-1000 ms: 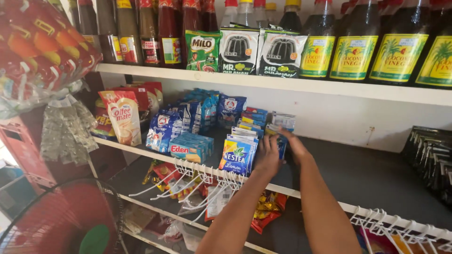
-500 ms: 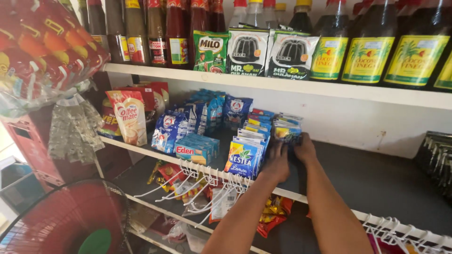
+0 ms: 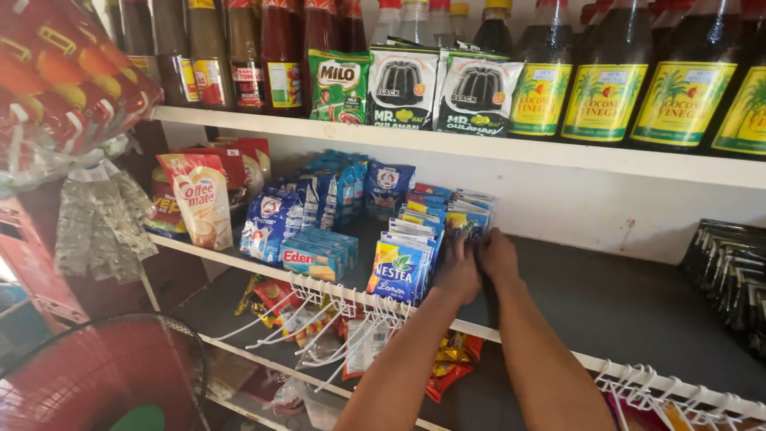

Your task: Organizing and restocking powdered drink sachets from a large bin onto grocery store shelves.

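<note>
Both my arms reach onto the middle shelf (image 3: 622, 311). My left hand (image 3: 456, 267) and my right hand (image 3: 496, 254) sit side by side, fingers pressed against the right end of a row of blue and yellow drink-mix sachets (image 3: 415, 239). The fingertips touch a small colourful sachet (image 3: 467, 223) at the back of that row; I cannot tell which hand grips it. The front sachet (image 3: 396, 273) of the row stands upright at the shelf edge, just left of my left hand.
Blue milk powder packs (image 3: 271, 223), flat blue boxes (image 3: 319, 251) and a creamer pouch (image 3: 201, 199) stand further left. Dark bottles (image 3: 614, 72) and black jelly packets (image 3: 403, 84) line the upper shelf. Black sachets (image 3: 726, 271) lie far right. White hooks (image 3: 343, 307) hang below. A red fan (image 3: 104, 375) stands low left.
My two hands have come closer together against the right end of the sachet row, the right one shifting left. The camera has moved in slightly.
</note>
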